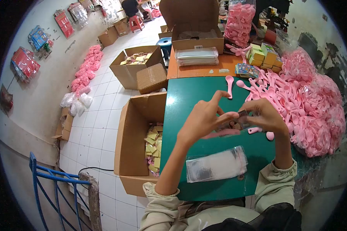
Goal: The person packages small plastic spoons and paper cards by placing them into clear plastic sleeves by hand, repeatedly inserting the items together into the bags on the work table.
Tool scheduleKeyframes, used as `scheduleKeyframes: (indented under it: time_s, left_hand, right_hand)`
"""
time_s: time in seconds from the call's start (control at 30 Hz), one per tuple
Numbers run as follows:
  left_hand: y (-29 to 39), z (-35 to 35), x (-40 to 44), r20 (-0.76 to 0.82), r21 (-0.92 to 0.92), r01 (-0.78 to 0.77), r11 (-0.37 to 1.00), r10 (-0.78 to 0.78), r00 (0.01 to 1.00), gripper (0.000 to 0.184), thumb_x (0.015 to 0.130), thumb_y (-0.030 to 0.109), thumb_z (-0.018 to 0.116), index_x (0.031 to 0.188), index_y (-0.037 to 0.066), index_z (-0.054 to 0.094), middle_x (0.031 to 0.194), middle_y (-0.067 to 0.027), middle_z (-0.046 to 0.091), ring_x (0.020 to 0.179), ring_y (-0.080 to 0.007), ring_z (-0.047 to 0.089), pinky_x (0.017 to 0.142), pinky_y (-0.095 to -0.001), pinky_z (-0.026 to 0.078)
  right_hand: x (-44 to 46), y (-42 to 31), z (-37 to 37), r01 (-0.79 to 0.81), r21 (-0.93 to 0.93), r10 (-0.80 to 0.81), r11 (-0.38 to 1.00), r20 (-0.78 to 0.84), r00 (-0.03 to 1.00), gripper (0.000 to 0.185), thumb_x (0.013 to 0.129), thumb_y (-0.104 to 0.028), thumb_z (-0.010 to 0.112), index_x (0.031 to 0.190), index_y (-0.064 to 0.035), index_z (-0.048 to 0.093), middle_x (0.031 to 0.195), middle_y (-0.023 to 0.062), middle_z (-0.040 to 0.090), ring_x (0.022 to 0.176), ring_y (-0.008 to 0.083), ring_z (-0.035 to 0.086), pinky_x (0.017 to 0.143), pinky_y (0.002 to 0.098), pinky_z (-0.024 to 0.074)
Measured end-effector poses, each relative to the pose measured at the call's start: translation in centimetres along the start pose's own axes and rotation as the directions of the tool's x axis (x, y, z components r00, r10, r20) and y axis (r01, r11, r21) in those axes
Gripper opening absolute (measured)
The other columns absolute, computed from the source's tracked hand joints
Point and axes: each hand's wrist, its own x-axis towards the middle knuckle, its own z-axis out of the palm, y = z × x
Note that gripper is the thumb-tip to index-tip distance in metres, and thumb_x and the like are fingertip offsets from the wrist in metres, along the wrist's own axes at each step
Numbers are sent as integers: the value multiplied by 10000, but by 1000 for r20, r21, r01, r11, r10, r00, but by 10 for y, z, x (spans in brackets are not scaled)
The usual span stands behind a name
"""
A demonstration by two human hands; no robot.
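Over the green table (177, 115), my left hand (202, 117) has its thumb on a clear plastic bag (221, 133), the index finger raised and bent. My right hand (266, 115) pinches the bag's other end, its fingers curled. Inside the bag are a small dark picture card (235, 124) and what looks like a pink spoon (216, 133). A loose pink spoon (229, 86) lies just beyond my left fingertips. A pile of pink spoons (275, 90) spreads past my right hand. Nearer my body lies a stack of clear bags (218, 164).
Left of the table stands an open cardboard box (123, 142) holding packed pieces with yellow cards. Picture cards (246, 70) and small yellow-green boxes (263, 54) sit at the back. Large plastic bags of spoons (316, 111) crowd the right edge. A person (131, 7) is far off.
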Motion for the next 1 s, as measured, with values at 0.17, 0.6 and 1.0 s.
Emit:
scheduleKeyframes:
  time_s: [0.17, 0.6, 1.0]
  left_hand:
    - [-23, -35, -10, 231, -304, 9, 953, 64, 971, 567, 803, 223, 693, 1280, 98, 412, 929, -93, 645, 820, -123, 625, 730, -273, 518]
    - [-21, -52, -21, 103, -545, -41, 837, 115, 988, 686, 778, 141, 724, 1346, 118, 341, 906, -127, 652, 835, -119, 627, 737, -253, 518]
    - [-69, -6, -10, -156, -307, 196, 931, -253, 955, 671, 867, 218, 616, 1396, 87, 224, 886, -144, 625, 793, -185, 650, 630, -284, 557]
  right_hand:
    - [0, 13, -9, -129, 182, 156, 975, -141, 978, 181, 700, -78, 735, 693, -28, 561, 742, 24, 616, 645, 59, 542, 544, 220, 434]
    - [-2, -3, -12, -178, 324, 222, 929, -104, 969, 167, 687, -61, 730, 725, -4, 578, 678, 15, 584, 602, 60, 536, 537, 215, 425]
    - [16, 18, 21, -10, 28, 21, 1000, -433, 901, 122, 735, -62, 689, 724, -12, 578, 674, 22, 568, 601, 82, 535, 546, 227, 433]
